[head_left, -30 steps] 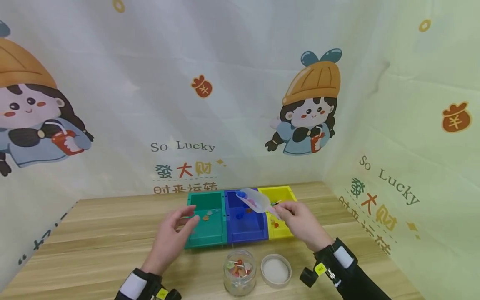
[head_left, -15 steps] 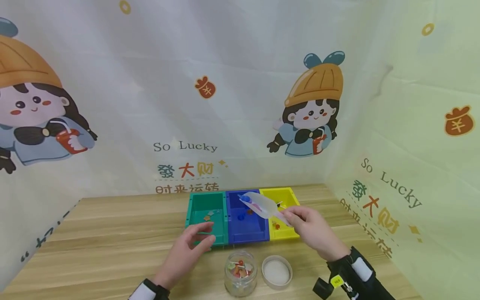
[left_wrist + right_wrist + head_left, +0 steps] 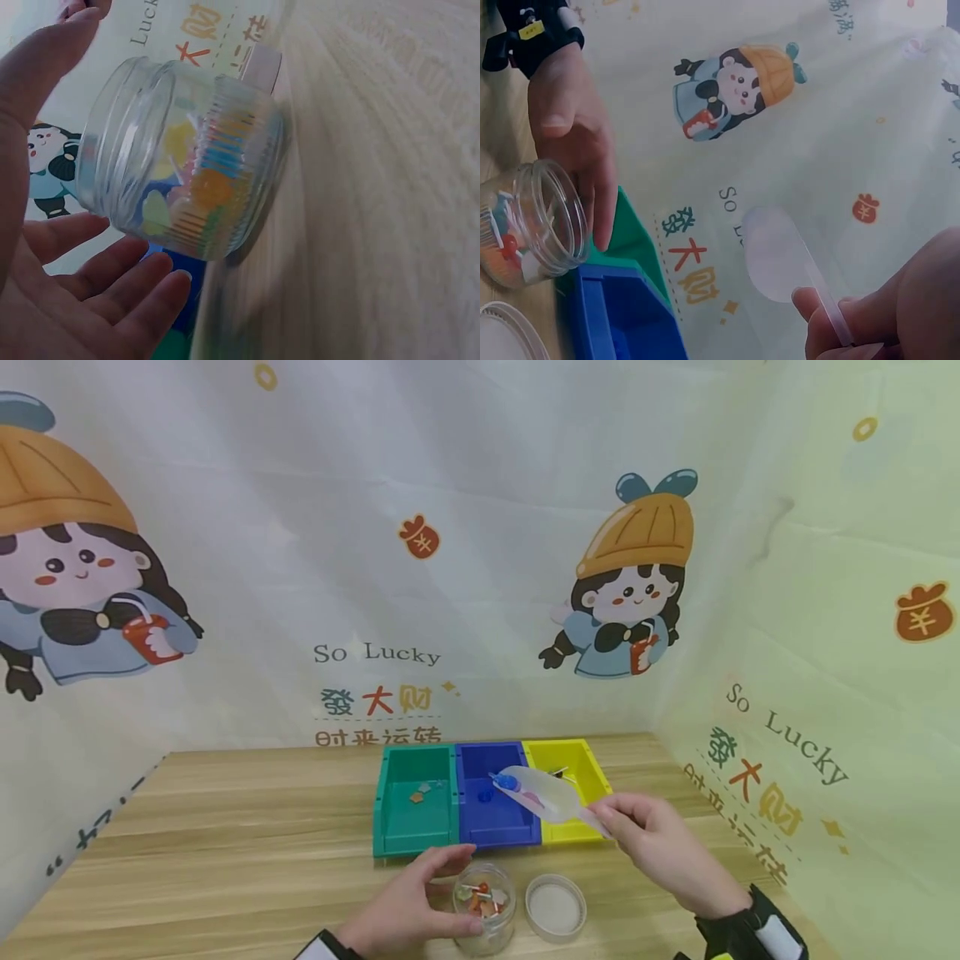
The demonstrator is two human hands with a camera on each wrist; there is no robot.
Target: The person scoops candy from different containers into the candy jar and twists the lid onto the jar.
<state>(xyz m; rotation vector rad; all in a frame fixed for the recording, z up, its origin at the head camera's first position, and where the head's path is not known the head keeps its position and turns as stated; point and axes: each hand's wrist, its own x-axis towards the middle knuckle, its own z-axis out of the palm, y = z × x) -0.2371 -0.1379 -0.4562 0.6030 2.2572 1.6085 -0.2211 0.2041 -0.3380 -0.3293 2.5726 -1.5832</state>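
My right hand (image 3: 663,852) pinches the handle of a translucent white scoop (image 3: 555,800), held over the blue and yellow bins. A blue piece (image 3: 507,782) and a pink piece lie in its bowl. My left hand (image 3: 416,897) is at the left side of a clear jar (image 3: 501,935), fingers and thumb spread around it. In the left wrist view the fingers are loosely bent beside the jar (image 3: 135,150), not closed on it. The jar stands upright without its lid and holds several colourful small pieces, some with white sticks.
A white round lid (image 3: 555,907) lies right of the jar. Behind them stand joined bins: green (image 3: 416,843), blue (image 3: 498,835) and yellow (image 3: 573,747), each with small pieces inside. A printed cloth (image 3: 480,568) hangs behind the wooden table (image 3: 262,827).
My left hand has come down and right, from in front of the green bin to beside the jar. My right hand with the scoop has moved slightly right and nearer.
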